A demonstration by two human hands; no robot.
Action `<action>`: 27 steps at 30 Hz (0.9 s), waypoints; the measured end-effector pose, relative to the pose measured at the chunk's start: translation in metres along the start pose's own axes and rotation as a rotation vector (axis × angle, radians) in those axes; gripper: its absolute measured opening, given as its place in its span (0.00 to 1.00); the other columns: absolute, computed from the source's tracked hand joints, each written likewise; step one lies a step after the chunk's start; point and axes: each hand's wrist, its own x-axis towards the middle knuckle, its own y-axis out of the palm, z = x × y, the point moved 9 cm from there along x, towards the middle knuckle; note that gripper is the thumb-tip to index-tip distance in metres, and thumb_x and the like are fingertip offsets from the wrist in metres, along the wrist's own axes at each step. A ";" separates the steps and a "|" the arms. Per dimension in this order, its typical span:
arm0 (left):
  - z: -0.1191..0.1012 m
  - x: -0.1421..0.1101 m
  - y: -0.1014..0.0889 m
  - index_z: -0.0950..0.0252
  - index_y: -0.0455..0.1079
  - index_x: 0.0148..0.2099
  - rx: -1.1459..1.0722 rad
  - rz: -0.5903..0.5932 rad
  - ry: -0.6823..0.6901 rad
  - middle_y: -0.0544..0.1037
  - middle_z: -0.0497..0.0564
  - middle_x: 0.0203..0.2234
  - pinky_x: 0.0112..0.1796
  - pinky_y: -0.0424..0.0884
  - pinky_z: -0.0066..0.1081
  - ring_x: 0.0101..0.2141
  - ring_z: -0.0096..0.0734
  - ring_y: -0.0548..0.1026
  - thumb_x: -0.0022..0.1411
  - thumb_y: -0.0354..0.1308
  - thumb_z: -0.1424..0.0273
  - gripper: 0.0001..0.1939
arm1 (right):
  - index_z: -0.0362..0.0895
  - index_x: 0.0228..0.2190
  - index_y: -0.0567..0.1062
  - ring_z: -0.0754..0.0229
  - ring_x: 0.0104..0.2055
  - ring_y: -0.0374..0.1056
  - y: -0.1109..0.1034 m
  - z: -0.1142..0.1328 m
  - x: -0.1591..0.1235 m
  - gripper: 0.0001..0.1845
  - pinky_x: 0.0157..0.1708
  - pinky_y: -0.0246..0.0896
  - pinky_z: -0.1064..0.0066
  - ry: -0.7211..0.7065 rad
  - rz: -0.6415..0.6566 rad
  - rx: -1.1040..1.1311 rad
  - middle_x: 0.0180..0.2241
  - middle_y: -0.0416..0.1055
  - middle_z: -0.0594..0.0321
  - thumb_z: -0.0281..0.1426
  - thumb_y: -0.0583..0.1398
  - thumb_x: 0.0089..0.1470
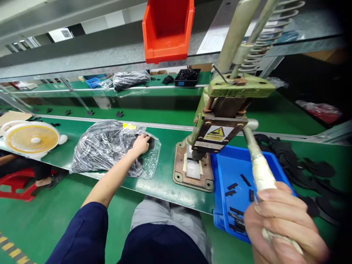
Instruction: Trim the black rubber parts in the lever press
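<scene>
My right hand (283, 223) is wrapped around the pale, tape-covered lever handle (262, 172) of a green hand press (220, 121). The lever slopes down toward me from the press's right side. At the mouth of a clear plastic bag (96, 146) full of dark parts, my left hand (141, 144) has its fingers curled on a black part (150, 143); the fingertips are partly hidden. Under the press head, a pale metal block (193, 169) sits on the brown base plate (178, 172), with a dark piece at its back.
A blue tray (217, 190) with small black pieces stands right of the press; black curved parts (286, 157) lie beyond it. A white-and-yellow fan (33, 139) lies at the left. An orange bin (167, 47) hangs above. Black parts (119, 114) sit along the green strip behind.
</scene>
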 end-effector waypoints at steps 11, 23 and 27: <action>-0.003 -0.015 -0.016 0.66 0.77 0.48 -0.300 -0.103 0.033 0.80 0.56 0.43 0.50 0.72 0.36 0.45 0.39 0.77 0.63 0.52 0.76 0.15 | 0.52 0.20 0.66 0.49 0.30 0.61 0.005 0.005 0.003 0.10 0.44 0.55 0.42 -0.028 0.021 -0.011 0.21 0.61 0.59 0.38 0.54 0.50; 0.002 -0.059 -0.018 0.67 0.72 0.52 -1.118 -0.175 -0.252 0.78 0.48 0.31 0.35 0.71 0.28 0.30 0.28 0.75 0.43 0.70 0.72 0.30 | 0.46 0.19 0.67 0.55 0.29 0.65 0.000 0.007 0.003 0.05 0.42 0.57 0.51 -0.284 -0.036 0.150 0.19 0.65 0.63 0.31 0.54 0.42; 0.000 -0.066 0.001 0.68 0.70 0.35 -1.467 -0.145 -0.426 0.76 0.45 0.25 0.27 0.66 0.23 0.23 0.21 0.70 0.34 0.73 0.73 0.23 | 0.45 0.18 0.67 0.55 0.29 0.65 0.001 0.006 0.004 0.05 0.42 0.57 0.50 -0.274 -0.060 0.152 0.19 0.66 0.63 0.30 0.54 0.42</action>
